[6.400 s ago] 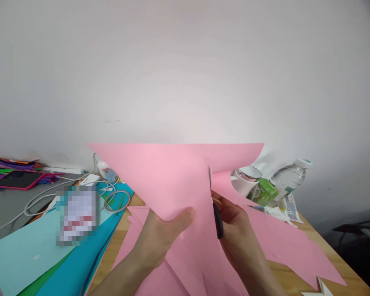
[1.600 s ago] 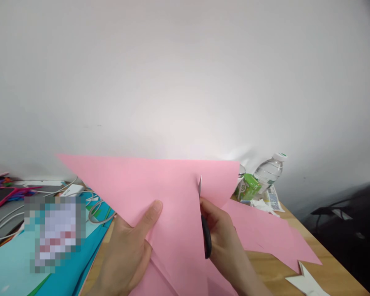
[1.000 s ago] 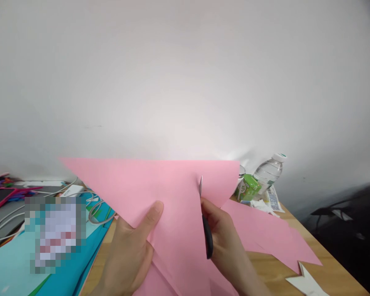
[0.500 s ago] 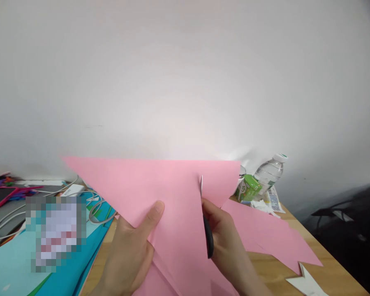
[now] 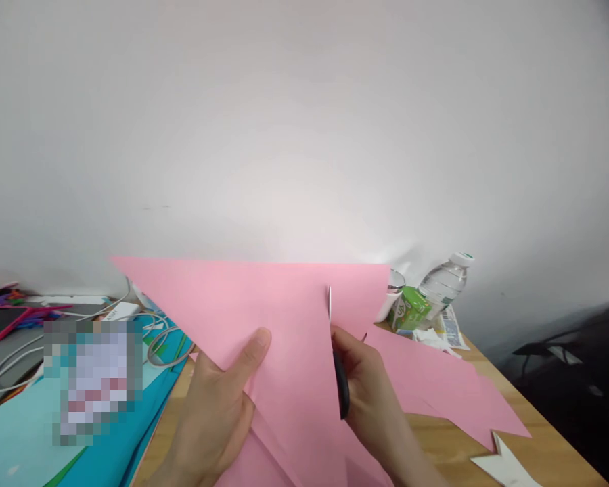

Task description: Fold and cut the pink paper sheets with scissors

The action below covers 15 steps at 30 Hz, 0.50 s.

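Observation:
A large sheet of pink paper (image 5: 279,297) is held up in front of me, its top edge nearly level. My left hand (image 5: 218,399) grips its lower left part, thumb on the near face and fingers behind. In my right hand (image 5: 368,382) is a pair of scissors (image 5: 342,385) with black handles. One blade shows as a thin upright strip against the sheet, and a slit runs down the paper below it. My right fingers partly hide the handles. Another piece of pink paper (image 5: 436,379) lies on the table at the right.
Behind the sheet at right stand a clear water bottle (image 5: 444,281) and a green box (image 5: 410,308), near crumpled white scraps. A white paper cutout (image 5: 505,467) lies at front right. Blue paper (image 5: 116,433), a coiled cable (image 5: 165,341) and a pink-edged phone (image 5: 3,323) are at left.
The scissors have shifted very slightly left and up in my right hand. The sheet's right flap has swung a little left and flattened, and its left tip has moved slightly right.

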### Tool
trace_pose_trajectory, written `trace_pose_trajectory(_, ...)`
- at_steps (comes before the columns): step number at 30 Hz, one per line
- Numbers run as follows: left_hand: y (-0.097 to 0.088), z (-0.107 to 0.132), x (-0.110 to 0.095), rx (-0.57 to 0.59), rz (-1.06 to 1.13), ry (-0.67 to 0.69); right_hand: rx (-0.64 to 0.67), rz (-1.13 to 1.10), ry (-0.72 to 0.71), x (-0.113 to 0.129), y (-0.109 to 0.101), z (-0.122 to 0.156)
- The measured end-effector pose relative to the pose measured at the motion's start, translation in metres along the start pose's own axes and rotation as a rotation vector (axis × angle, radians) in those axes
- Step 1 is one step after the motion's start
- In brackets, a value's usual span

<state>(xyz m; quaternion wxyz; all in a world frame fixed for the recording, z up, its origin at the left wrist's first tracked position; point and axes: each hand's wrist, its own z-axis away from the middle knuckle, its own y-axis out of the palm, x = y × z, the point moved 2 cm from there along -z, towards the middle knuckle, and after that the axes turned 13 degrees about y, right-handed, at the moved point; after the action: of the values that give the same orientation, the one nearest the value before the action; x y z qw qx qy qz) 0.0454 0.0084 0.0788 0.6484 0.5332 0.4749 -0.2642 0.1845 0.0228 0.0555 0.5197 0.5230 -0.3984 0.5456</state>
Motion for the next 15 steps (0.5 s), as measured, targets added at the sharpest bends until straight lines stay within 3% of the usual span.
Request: trace_pose_trajectory(15, -0.0025, -0.0076, 0.0073, 0.032, 0.03, 0.002, -0.016, 0.031, -0.026, -0.0067, -0.0011, -0.0089)
